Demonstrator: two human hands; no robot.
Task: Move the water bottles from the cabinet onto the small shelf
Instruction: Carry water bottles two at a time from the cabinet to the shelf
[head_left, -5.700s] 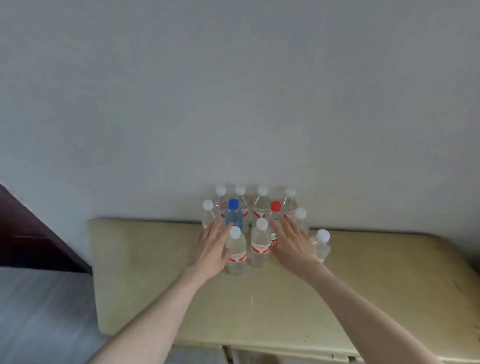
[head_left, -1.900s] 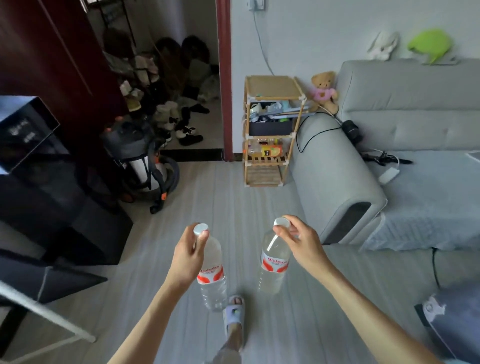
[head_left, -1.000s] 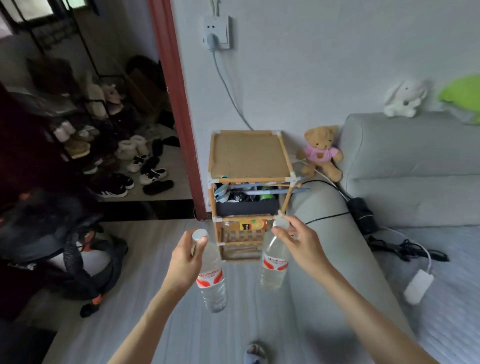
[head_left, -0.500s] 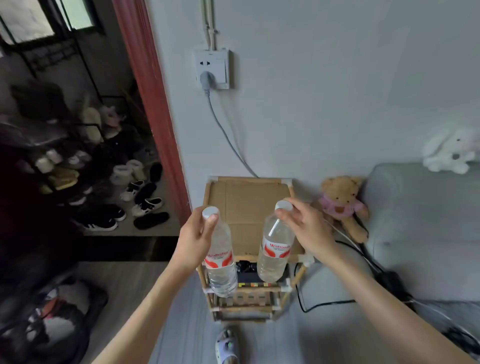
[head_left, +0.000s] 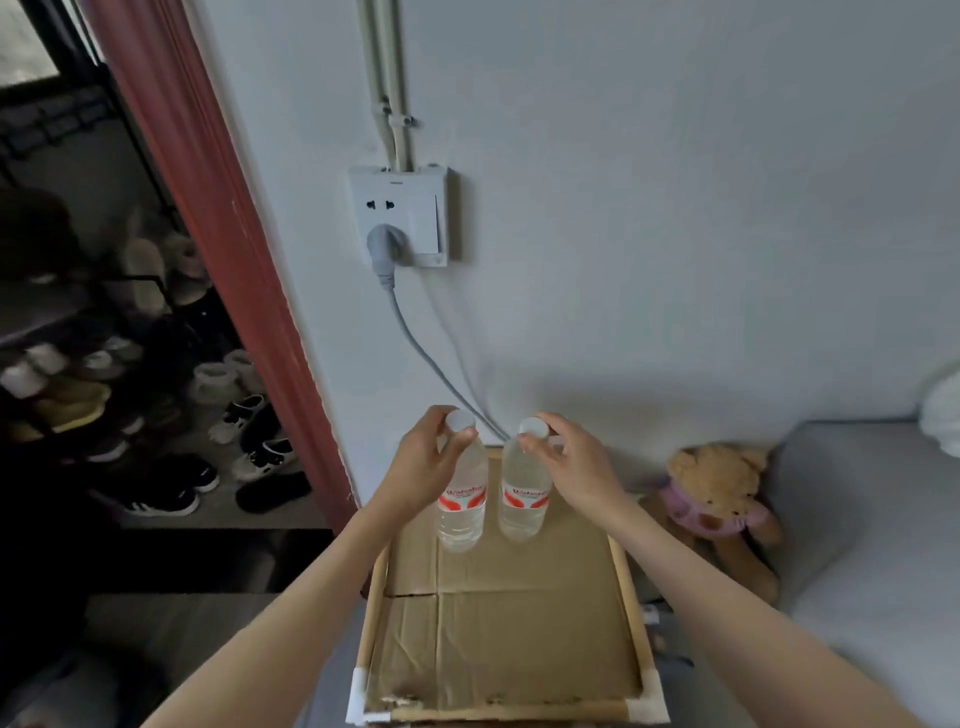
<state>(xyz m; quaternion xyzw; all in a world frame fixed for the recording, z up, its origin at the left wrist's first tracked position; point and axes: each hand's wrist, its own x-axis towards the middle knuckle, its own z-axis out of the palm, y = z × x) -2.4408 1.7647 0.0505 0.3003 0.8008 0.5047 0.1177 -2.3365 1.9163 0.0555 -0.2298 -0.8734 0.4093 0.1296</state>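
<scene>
Clear plastic, thin-walled, full of water by the look: two water bottles, left bottle (head_left: 462, 506) and right bottle (head_left: 523, 501), upright side by side near the far edge of the small shelf (head_left: 511, 623), on its cardboard top. Likely weighty, slick, apt to dent if squeezed; best taken at the cap or neck. Left hand (head_left: 423, 470) pinching one white cap, right hand (head_left: 569, 462) curled round the other. Cannot tell whether bases touch down.

I see two clear, glossy plastic bottles (head_left: 462, 499) with matt white caps, matt creased cardboard lining the wooden-framed shelf (head_left: 498, 623), and a plush, fuzzy teddy bear (head_left: 717, 499) beside it.
</scene>
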